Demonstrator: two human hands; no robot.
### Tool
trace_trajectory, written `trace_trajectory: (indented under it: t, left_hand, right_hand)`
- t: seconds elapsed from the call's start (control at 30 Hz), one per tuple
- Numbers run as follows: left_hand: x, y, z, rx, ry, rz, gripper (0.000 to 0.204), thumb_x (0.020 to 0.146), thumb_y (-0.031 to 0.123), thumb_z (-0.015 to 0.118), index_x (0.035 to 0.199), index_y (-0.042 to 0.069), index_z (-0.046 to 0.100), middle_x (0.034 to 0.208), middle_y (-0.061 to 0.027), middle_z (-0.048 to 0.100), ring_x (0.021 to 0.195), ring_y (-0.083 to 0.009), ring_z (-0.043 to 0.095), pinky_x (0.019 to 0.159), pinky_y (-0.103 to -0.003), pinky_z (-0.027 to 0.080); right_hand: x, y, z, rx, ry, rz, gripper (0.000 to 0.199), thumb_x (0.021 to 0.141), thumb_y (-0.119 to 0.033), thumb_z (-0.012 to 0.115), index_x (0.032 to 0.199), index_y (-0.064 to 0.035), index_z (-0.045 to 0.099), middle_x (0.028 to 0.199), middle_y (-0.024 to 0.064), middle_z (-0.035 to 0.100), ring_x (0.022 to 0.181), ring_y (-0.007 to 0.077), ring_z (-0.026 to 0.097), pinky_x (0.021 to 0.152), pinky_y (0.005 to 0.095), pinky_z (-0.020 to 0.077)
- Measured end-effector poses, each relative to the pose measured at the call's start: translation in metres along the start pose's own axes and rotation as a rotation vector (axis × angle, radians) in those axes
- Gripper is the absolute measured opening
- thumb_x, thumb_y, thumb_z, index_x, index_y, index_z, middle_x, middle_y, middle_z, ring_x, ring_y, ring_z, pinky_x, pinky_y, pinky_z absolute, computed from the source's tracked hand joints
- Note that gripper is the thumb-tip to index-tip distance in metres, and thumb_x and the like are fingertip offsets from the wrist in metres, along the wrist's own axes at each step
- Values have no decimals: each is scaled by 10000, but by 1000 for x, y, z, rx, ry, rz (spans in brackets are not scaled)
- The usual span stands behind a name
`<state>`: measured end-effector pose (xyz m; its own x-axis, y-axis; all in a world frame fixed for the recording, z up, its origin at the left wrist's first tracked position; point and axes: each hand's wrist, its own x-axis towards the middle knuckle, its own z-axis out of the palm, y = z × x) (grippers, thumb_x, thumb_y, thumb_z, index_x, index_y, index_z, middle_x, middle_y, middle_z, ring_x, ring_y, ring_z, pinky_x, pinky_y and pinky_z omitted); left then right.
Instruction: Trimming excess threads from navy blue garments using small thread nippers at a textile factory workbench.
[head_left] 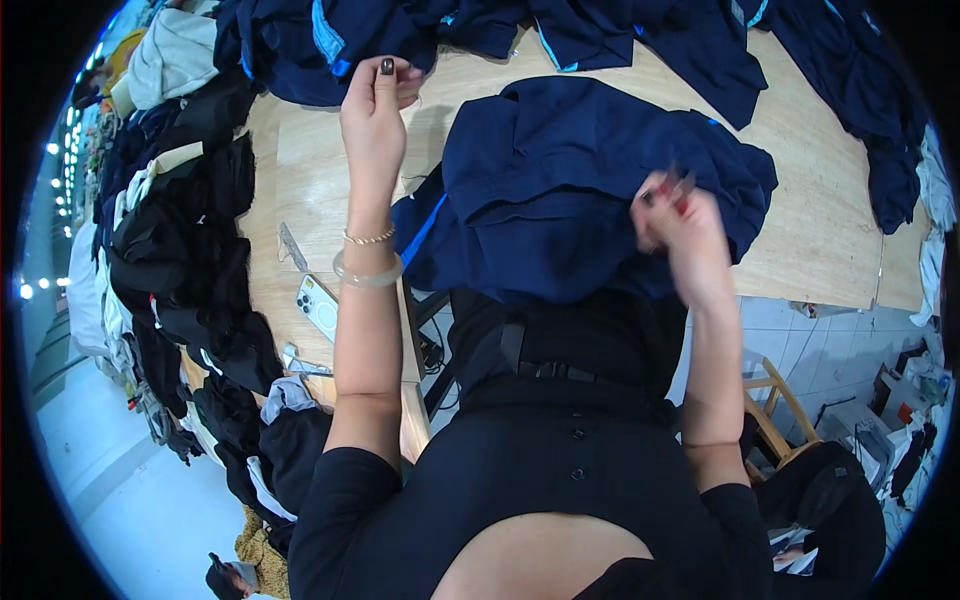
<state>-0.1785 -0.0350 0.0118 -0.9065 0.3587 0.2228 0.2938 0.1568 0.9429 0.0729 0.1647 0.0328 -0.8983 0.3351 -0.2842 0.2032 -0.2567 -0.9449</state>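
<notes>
A dark navy garment (560, 180) with light blue trim lies bunched on the wooden table (820, 230) in front of me. My left hand (375, 110) is raised above the table, fingers pinched together as if on a thin thread, which I can barely make out. My right hand (675, 225) is blurred at the garment's right side and grips a small red tool, apparently thread snips. Bracelets circle my left wrist.
More navy garments (620, 30) are piled along the table's far edge and right end. Black clothes (190, 250) are stacked at the left. A white phone (318, 307) and a metal ruler (292, 247) lie near my left forearm. A wooden stool (775, 410) stands at the lower right.
</notes>
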Motion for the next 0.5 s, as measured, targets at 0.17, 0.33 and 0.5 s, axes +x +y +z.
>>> trace_trajectory:
  t: [0.17,0.33,0.5]
  left_hand:
    - [6,-30,8,120,-331,-446,300,994,263,463,1038,33,651,904,-13,665,794,-90,598,673,-236,469]
    - [-15,9,28,-151,-607,-574,267,988,187,506,1146,23,645,991,20,662,834,-41,573,731,-231,477]
    - [-24,13,29,-19,-635,-16,696,778,219,778,1363,67,433,1234,-105,566,1123,-190,536,971,-323,433]
  right_hand:
    - [12,38,53,336,-102,118,338,989,-213,503,1262,-42,604,782,-75,550,708,19,453,635,164,353]
    - [69,-2,56,507,-9,-128,341,979,-202,512,1272,-50,598,812,-80,519,632,13,347,613,152,283]
    - [60,-169,41,491,77,-618,363,1003,-150,425,1273,71,528,1254,150,589,1100,205,603,972,304,490]
